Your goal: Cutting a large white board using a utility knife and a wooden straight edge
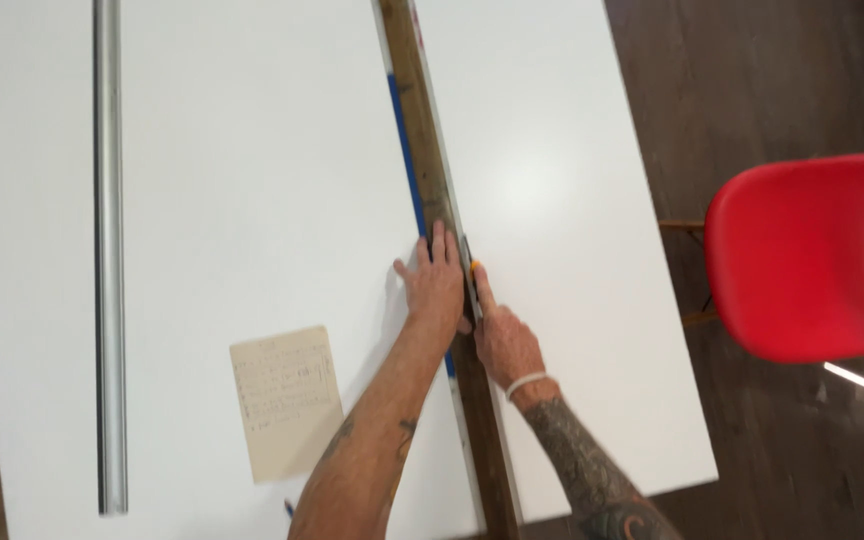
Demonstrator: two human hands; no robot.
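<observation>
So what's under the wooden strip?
Under the wooden strip, a blue edge shows along its left, lying on white board. The rest beneath it is covered.

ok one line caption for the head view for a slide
Left hand pressing a long dark wooden strip onto white board; right hand running a yellow-tipped cutter along it.

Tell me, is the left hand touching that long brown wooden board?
Touching. The head view shows the left hand pressed flat on the long wooden board, fingers spread across its top with no gap.
</observation>
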